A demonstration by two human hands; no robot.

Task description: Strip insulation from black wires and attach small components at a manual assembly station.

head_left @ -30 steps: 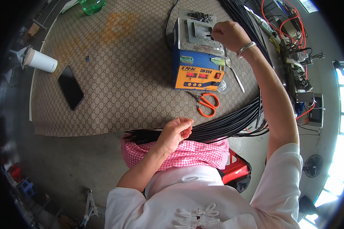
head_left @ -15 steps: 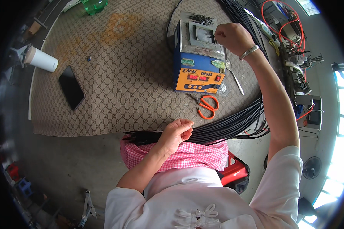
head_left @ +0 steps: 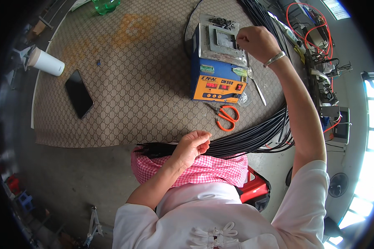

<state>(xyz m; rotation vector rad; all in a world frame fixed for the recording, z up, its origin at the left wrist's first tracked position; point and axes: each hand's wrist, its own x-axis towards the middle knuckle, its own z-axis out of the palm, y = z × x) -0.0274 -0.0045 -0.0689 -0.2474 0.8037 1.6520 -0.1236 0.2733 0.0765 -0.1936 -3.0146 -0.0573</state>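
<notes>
The bundle of black cables lies across the person's lap with its long axis running from the loose cut ends on the left, past the left hand, out to the right and then curving up along the table's far side toward the right hand. The left hand sits on the bundle near those ends, fingers curled together around the strands, so the cable tips lie just to its left. The right hand is well apart from it, raised over the open top of the blue and orange solder pot, fingers pinched together; whether a cable end is between them cannot be told. Just below the pot, between the two hands, lie orange-handled scissors. Farther left on the patterned mat lie a black phone and a white cup.
</notes>
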